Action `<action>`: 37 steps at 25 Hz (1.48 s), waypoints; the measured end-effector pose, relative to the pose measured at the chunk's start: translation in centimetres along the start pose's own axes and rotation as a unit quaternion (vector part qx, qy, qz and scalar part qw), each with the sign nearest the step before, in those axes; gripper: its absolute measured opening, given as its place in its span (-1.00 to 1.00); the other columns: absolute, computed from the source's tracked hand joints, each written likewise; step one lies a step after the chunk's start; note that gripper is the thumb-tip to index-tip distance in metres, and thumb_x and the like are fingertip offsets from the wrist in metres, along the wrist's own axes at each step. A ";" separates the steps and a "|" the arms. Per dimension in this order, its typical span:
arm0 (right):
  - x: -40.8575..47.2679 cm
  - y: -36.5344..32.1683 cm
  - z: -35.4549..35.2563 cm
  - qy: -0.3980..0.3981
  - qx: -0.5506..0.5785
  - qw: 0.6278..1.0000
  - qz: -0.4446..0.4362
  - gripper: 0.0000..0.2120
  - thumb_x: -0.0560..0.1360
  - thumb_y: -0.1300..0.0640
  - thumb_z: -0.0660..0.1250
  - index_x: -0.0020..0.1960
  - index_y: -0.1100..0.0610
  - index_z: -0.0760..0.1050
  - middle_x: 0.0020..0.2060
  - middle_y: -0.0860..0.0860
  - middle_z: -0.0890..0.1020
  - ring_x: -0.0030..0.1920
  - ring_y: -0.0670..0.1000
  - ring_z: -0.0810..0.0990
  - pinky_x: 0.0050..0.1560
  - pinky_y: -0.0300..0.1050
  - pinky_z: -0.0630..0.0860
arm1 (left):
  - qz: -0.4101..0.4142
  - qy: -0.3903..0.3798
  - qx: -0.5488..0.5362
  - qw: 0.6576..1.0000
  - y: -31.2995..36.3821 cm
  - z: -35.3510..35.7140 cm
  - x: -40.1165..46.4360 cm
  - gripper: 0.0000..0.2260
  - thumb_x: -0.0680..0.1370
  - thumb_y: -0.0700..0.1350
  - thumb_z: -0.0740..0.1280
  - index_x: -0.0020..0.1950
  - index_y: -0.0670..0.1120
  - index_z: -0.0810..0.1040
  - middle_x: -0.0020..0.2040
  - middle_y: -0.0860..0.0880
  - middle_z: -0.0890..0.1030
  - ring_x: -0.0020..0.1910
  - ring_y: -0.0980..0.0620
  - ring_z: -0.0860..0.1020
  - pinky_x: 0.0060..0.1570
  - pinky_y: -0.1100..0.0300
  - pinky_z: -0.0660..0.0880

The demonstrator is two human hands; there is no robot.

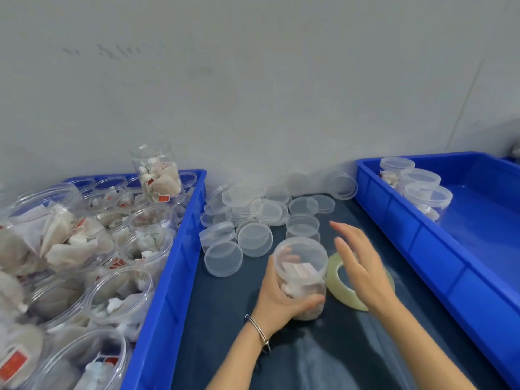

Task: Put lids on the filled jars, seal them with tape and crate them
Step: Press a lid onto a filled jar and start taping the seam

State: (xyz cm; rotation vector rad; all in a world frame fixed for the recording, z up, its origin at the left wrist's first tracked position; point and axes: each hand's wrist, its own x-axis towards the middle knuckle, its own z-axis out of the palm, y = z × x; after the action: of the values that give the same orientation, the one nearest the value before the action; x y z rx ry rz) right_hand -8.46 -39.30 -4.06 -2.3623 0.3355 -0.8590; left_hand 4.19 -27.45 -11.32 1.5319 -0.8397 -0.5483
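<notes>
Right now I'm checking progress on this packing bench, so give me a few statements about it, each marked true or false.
1. The left hand grips a jar that has a lid on. True.
2. The right hand holds the tape roll. False: it hovers open above the roll, which lies flat on the table.
3. The crate on the right holds three lidded jars. True.
4. The loose lids sit inside the left crate. False: they lie on the table between the crates.

Head view, forward-down, close over the dark worktop (225, 319)
</notes>
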 end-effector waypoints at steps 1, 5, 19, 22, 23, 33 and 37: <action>-0.5 0.3 -0.4 0.016 -0.023 0.997 0.074 -0.67 0.60 0.00 0.19 0.35 -0.01 0.41 0.31 -0.11 0.45 0.34 -0.10 0.38 0.30 -0.20 0.26 | 0.013 -0.005 0.051 0.999 2.4 -0.8 -0.6 -0.20 0.11 0.09 0.59 0.28 0.08 0.33 0.19 0.13 0.51 0.20 0.22 0.48 0.18 0.36 0.41; -4.5 4.4 -1.7 -0.225 -0.364 0.894 0.133 -0.52 0.55 -0.26 0.09 0.38 -0.07 0.34 0.36 -0.20 0.33 0.40 -0.18 0.26 0.48 0.02 -0.23 | 0.055 -0.015 0.036 0.998 3.3 -0.8 -1.8 -0.14 0.16 -0.09 0.66 0.32 0.10 0.25 0.27 0.09 0.44 0.30 0.16 0.42 0.18 0.42 0.37; -6.5 -6.8 -4.2 0.104 0.103 0.985 0.094 -0.75 0.42 -0.13 0.22 -0.25 0.06 0.36 -0.63 -0.06 0.27 -0.59 -0.16 0.16 -0.58 -0.31 0.13 | 0.117 -0.069 0.117 0.984 13.3 2.3 -4.3 -0.45 0.52 0.18 0.10 0.44 -0.04 0.36 0.37 0.12 0.43 0.33 0.35 0.33 0.29 0.44 0.26; -6.8 -6.7 -4.1 0.087 0.039 0.992 0.083 -0.90 0.40 0.03 0.26 -0.21 -0.06 0.32 -0.63 -0.11 0.27 -0.59 -0.14 0.16 -0.54 -0.31 0.12 | 0.142 -0.010 0.076 0.987 13.0 2.3 -4.8 -0.62 0.55 0.06 0.21 0.30 -0.05 0.52 0.21 0.14 0.55 0.21 0.33 0.45 0.18 0.46 0.34; -6.9 -6.6 -4.2 0.078 0.017 0.994 0.078 -0.88 0.39 0.04 0.27 -0.22 -0.07 0.31 -0.62 -0.11 0.28 -0.59 -0.14 0.17 -0.54 -0.31 0.12 | 0.152 0.009 0.074 0.986 12.8 2.2 -4.8 -0.70 0.56 0.00 0.26 0.25 -0.05 0.57 0.15 0.14 0.58 0.17 0.29 0.49 0.16 0.43 0.38; -5.7 -6.2 -3.1 0.056 -0.145 0.988 0.001 -0.62 0.40 -0.11 0.18 -0.28 0.23 0.45 -0.59 -0.06 0.35 -0.65 0.07 0.28 -0.68 -0.26 0.27 | 0.069 0.047 -0.044 0.996 12.5 1.0 -2.9 -0.91 0.48 -0.28 0.42 -0.20 -0.14 0.64 -0.37 0.03 0.62 -0.38 0.14 0.57 -0.25 0.33 0.50; -5.3 -5.9 -2.9 0.083 -0.164 0.983 -0.018 -0.60 0.41 -0.12 0.18 -0.25 0.23 0.47 -0.61 -0.01 0.40 -0.67 0.06 0.33 -0.67 -0.19 0.36 | 0.050 -0.006 0.043 0.998 13.2 0.9 -2.5 -0.84 0.60 -0.21 0.27 -0.18 -0.06 0.51 -0.41 0.07 0.53 -0.43 0.11 0.49 -0.30 0.29 0.49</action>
State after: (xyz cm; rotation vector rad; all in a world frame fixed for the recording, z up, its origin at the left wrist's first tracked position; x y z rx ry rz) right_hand -14.11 -33.73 -1.32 -2.6073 0.5392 -1.0937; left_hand -0.60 -25.97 1.18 1.5557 -0.9550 -0.4535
